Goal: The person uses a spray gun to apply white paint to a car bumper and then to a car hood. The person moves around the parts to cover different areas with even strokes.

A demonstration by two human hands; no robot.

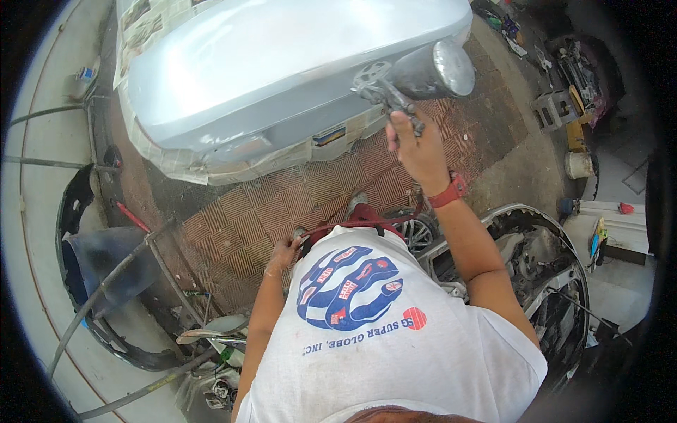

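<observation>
In my raised right hand (pixel 416 144) is a paint spray gun (pixel 384 92), its grip wrapped by my fingers. The gun's large metal cup (pixel 441 70) points away to the right, and its front is close to the near side of a grey-white painted car panel (pixel 282 77). My left hand (pixel 283 252) is low beside my waist with curled fingers. It closes on a thin red hose (pixel 338 225) that crosses in front of my waist. Masking newspaper (pixel 338 137) lines the lower edge of the panel.
A patterned mat (pixel 247 233) covers the floor between me and the panel. Metal tubing (pixel 113 275) and a dark bumper (pixel 70 233) stand at left. To my right are an open engine bay (pixel 543 275) and a wheel (pixel 416 229). A hollow block (pixel 555 111) sits farther right.
</observation>
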